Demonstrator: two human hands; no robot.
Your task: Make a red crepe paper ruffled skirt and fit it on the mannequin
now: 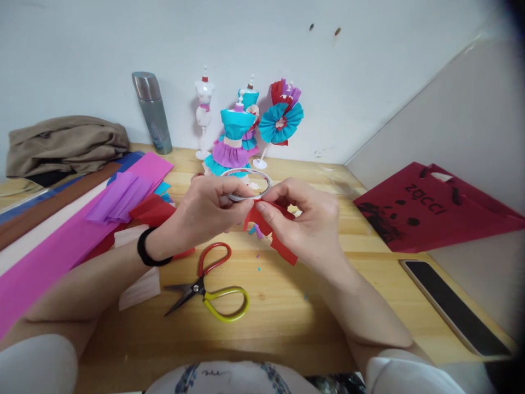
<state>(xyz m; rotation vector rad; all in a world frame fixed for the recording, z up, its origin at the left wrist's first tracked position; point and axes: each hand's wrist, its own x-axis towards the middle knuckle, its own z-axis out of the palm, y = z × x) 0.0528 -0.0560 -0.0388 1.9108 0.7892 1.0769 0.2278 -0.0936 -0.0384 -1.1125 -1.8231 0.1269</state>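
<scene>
In front of me, above the table, my two hands meet at the fingertips. My left hand (200, 208) is closed on a thin roll of tape (267, 185), which looks like a narrow white ring. Between the thumb and fingers of my right hand (314, 221), a strip of red crepe paper (285, 250) is pinched; it hangs down just under the tape roll. Fingers hide where tape and paper meet. Below my left hand lie scissors (198, 285) with one red and one yellow handle, blades slightly apart.
Behind my hands stand small mannequins, one bare (204, 104), others in crepe paper dresses (238, 125). A bottle (152, 112), brown cloth (65, 145) and crepe paper sheets (61, 235) are left. A red bag (435, 210) and phone (453, 306) are right.
</scene>
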